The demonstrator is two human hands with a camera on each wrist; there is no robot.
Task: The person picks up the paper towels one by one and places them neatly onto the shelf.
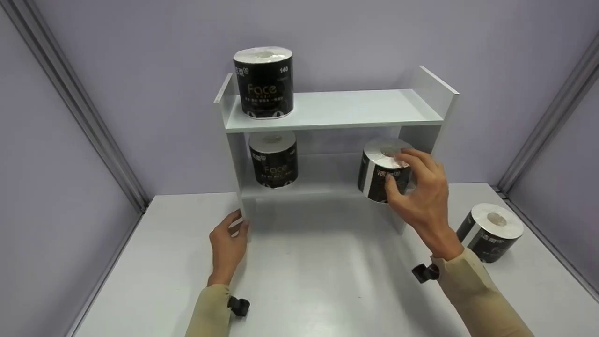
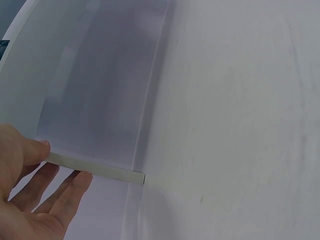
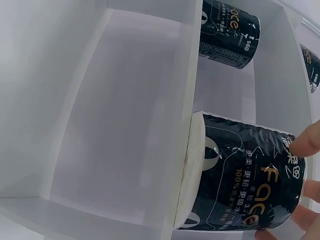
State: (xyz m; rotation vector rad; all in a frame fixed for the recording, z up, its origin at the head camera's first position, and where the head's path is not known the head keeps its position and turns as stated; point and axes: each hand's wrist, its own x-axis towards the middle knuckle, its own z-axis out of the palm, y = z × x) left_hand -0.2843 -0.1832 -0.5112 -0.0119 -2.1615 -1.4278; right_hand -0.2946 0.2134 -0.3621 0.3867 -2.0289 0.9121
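Observation:
My right hand grips a black-wrapped toilet paper roll from its right side, thumb at the front and fingers over the top. The roll stands upright at the right end of the white shelf's middle board; in the right wrist view its base overlaps the board's front edge. Low on the left, my left hand pinches the shelf's left side panel, thumb on one face and fingers on the other. Another toilet paper roll stands at the left end of the same board.
A third roll stands on the top board at the left. On the white table, right of the shelf, sits one more roll. Pale walls enclose the table at the back and sides.

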